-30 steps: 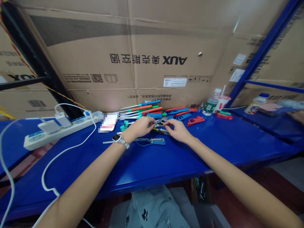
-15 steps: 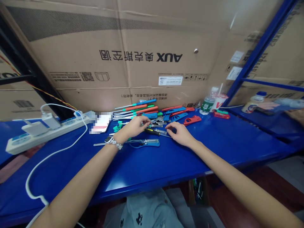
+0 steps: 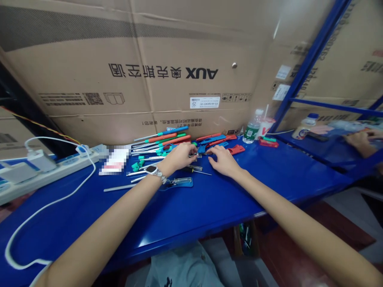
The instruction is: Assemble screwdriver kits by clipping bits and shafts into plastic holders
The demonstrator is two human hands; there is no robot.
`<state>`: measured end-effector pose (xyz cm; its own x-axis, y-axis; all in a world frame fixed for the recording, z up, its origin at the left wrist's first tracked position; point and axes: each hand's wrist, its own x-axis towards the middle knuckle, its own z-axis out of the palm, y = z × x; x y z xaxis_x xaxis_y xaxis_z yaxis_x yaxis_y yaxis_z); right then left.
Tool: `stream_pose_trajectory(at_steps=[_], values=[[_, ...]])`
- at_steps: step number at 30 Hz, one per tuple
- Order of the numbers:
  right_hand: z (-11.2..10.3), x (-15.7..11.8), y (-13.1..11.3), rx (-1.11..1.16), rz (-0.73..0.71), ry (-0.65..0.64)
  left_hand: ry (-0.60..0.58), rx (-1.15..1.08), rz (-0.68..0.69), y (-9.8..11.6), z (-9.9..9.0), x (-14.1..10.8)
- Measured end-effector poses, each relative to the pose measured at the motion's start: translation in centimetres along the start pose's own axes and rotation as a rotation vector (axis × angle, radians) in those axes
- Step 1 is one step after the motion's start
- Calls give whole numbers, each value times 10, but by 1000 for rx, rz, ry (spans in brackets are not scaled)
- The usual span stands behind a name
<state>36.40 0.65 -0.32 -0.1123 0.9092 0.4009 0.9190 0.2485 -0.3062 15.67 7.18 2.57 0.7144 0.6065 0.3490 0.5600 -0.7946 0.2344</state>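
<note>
My left hand point(image 3: 181, 156) reaches over the pile of tools, its fingers curled together on something small that I cannot make out. Close by on the right, my right hand point(image 3: 223, 159) has bent fingers pinched at a thin dark piece between the two hands. Behind them lie screwdrivers with orange handles point(image 3: 179, 139) and a blue handle point(image 3: 181, 129), and blue and red flat tools point(image 3: 236, 149). In front, a clear-handled screwdriver point(image 3: 182, 180) rests on a blue flat piece. A thin shaft point(image 3: 203, 172) points right beneath my hands.
A white power strip point(image 3: 67, 165) with chargers and a cable lies left, beside a blurred pale item point(image 3: 115, 159). A water bottle point(image 3: 251, 128), a cup point(image 3: 265, 128) and a red item point(image 3: 268, 142) stand right. Another person's hands point(image 3: 360, 141) show far right. Cardboard point(image 3: 167, 91) rises behind.
The view has shifted right. My left hand has moved right and closer to my right hand, uncovering more shafts on the left. The other person's hands show more.
</note>
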Motion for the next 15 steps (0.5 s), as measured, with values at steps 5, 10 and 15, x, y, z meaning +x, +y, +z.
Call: stream_pose_trajectory(at_steps=[5,10,15], values=[[-6,34,13,-191,99,-15,-12,155,-92,11,14,47],[-12,71,34,-386,66,-87,-16,218,-132,2,22,77],[-7,93,47,-406,16,-128,-72,261,-135,-6,28,100]])
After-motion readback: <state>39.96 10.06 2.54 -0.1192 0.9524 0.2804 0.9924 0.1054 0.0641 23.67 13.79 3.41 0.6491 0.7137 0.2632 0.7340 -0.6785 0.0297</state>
